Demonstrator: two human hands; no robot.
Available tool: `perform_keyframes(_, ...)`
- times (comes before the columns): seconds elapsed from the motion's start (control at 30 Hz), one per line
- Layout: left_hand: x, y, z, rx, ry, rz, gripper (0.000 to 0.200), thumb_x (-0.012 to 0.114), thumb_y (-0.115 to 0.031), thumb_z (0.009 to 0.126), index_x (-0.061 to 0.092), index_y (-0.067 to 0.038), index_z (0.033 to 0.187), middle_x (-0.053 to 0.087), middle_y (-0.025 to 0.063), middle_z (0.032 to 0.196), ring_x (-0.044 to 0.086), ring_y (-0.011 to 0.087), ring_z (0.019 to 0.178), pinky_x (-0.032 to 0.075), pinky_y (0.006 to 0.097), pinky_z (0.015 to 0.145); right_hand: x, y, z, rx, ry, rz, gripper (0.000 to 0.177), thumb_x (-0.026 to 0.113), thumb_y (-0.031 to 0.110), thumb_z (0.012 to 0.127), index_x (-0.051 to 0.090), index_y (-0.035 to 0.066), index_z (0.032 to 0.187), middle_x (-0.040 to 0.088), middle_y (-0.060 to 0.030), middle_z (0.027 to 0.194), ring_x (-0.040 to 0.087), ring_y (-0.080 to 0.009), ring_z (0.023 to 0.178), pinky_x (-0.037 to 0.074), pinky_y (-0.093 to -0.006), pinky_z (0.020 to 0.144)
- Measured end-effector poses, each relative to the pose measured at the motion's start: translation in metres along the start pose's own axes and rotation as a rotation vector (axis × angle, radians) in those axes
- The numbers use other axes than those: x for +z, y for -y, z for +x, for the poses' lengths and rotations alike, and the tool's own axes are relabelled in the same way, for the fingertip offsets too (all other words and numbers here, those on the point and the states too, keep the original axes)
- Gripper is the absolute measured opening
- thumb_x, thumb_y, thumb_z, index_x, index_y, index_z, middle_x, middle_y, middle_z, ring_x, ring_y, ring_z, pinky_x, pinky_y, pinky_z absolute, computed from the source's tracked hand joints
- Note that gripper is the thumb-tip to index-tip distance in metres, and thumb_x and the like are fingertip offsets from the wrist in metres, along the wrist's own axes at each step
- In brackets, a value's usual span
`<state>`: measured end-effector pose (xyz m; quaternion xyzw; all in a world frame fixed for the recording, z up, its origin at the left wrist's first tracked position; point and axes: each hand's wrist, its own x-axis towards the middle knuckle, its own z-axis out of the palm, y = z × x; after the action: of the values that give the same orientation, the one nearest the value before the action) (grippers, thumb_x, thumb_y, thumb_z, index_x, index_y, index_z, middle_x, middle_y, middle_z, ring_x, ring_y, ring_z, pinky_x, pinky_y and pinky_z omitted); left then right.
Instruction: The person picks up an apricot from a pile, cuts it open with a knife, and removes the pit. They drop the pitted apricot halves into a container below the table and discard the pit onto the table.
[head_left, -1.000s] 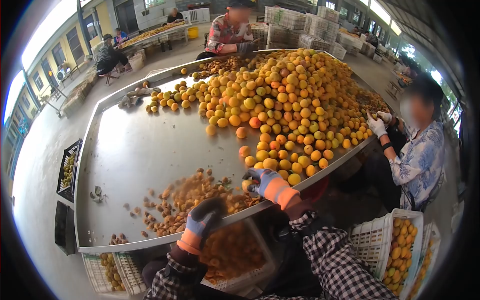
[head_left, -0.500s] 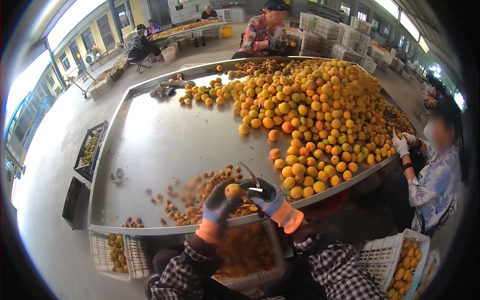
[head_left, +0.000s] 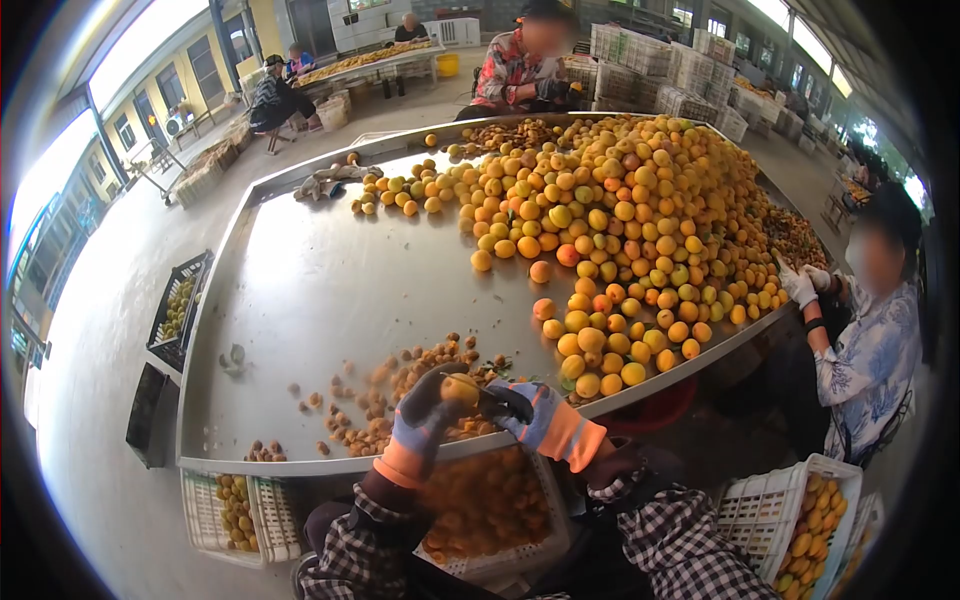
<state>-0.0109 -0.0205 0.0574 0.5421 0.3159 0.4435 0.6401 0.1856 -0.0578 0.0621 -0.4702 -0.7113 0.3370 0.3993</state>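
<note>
My left hand, in a dark-palmed glove with a blue and orange cuff, is closed around a yellow-orange apricot. Close against that fruit, my right hand is closed too, in a matching glove. The curved metal tool it held is now mostly hidden by the fingers and the fruit. Below and beyond my hands, small brown apricot stones or scraps lie scattered on the metal table. A large heap of whole apricots covers the table's right and far side.
Under the table edge before me stands a crate of orange-brown pieces. White crates of fruit stand at left and right. A co-worker in white gloves works at the right edge, another person across the table.
The curved blade of the tool in my right hand, visible before, has dropped from sight beside the apricot. My left hand and the fruit have shifted slightly left and down.
</note>
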Motion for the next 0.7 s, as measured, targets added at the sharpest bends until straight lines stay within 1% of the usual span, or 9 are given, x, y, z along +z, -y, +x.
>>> perform_keyframes(0.07,-0.003,0.003,0.001,-0.026,0.098,-0.040,0.059,0.072,-0.030,0.081,0.050,0.001,0.127,0.062,0.0069,0.108,0.060,0.0156,0.099,0.050,0.0278,0.085,-0.001,0.001,-0.001,0.044,0.049,-0.035,0.024,0.063,0.007,0.085,0.061,0.001,0.108,0.067,-0.0142,0.094,0.065,-0.0234,0.089,0.049,-0.0307,0.077)
perform_keyframes(0.1,-0.001,0.004,0.002,-0.028,0.100,-0.039,0.059,0.072,-0.030,0.081,0.050,0.001,0.127,0.062,0.0069,0.108,0.060,0.0156,0.099,0.050,0.0278,0.085,0.002,-0.003,-0.001,0.068,0.060,0.054,0.025,0.063,0.008,0.085,0.061,0.001,0.109,0.067,-0.0138,0.094,0.065,-0.0224,0.089,0.049,-0.0304,0.076)
perform_keyframes(0.17,0.003,0.006,0.004,0.042,0.059,-0.041,0.057,0.074,-0.021,0.079,0.050,0.001,0.126,0.063,0.0075,0.106,0.060,0.0161,0.100,0.050,0.0287,0.086,0.003,-0.004,-0.001,0.090,0.073,0.143,0.025,0.063,0.008,0.085,0.060,0.001,0.109,0.067,-0.0133,0.095,0.064,-0.0214,0.088,0.049,-0.0300,0.076)
perform_keyframes(0.23,0.001,0.008,0.004,0.034,0.032,-0.024,0.053,0.073,-0.017,0.078,0.052,0.001,0.124,0.063,0.0063,0.103,0.060,0.0141,0.096,0.050,0.0275,0.084,0.003,-0.002,-0.002,0.019,0.072,0.114,0.026,0.063,0.009,0.085,0.060,0.002,0.110,0.067,-0.0123,0.095,0.064,-0.0184,0.087,0.048,-0.0296,0.076)
perform_keyframes(0.37,0.000,0.004,0.005,0.065,0.003,0.093,0.045,0.071,-0.011,0.077,0.056,0.001,0.118,0.064,0.0062,0.099,0.061,0.0121,0.091,0.051,0.0263,0.081,0.005,-0.002,-0.003,0.068,0.074,0.071,0.025,0.062,0.007,0.085,0.060,0.001,0.109,0.067,-0.0117,0.095,0.064,-0.0181,0.087,0.048,-0.0294,0.076)
perform_keyframes(0.43,-0.001,0.004,0.005,0.103,-0.003,0.133,0.044,0.070,-0.010,0.077,0.057,0.001,0.117,0.064,0.0063,0.098,0.061,0.0122,0.090,0.051,0.0264,0.080,0.003,0.003,-0.003,0.060,0.067,-0.027,0.024,0.061,0.007,0.085,0.059,0.001,0.108,0.067,-0.0120,0.094,0.064,-0.0190,0.087,0.049,-0.0294,0.076)
perform_keyframes(0.57,-0.001,0.003,0.001,0.151,-0.031,0.213,0.040,0.070,-0.008,0.077,0.059,0.002,0.114,0.065,0.0063,0.096,0.062,0.0121,0.088,0.051,0.0265,0.080,0.016,-0.012,-0.006,0.095,0.098,0.063,0.023,0.061,0.007,0.086,0.059,0.002,0.107,0.067,-0.0124,0.095,0.064,-0.0215,0.086,0.049,-0.0301,0.075)
perform_keyframes(0.67,-0.002,0.004,0.000,0.145,-0.031,0.224,0.041,0.069,-0.014,0.078,0.060,0.001,0.115,0.066,0.0067,0.097,0.061,0.0119,0.087,0.051,0.0268,0.079,0.019,-0.010,-0.007,0.050,0.068,0.090,0.023,0.061,0.007,0.086,0.059,0.002,0.108,0.066,-0.0129,0.095,0.064,-0.0199,0.084,0.049,-0.0297,0.073)
perform_keyframes(0.7,-0.003,0.004,-0.002,0.144,-0.030,0.225,0.041,0.069,-0.014,0.078,0.060,0.001,0.115,0.066,0.0067,0.097,0.061,0.0119,0.087,0.051,0.0268,0.079,0.017,-0.008,-0.007,0.042,0.077,0.078,0.023,0.061,0.006,0.085,0.059,0.002,0.108,0.066,-0.0106,0.093,0.063,-0.0173,0.083,0.049,-0.0287,0.072)
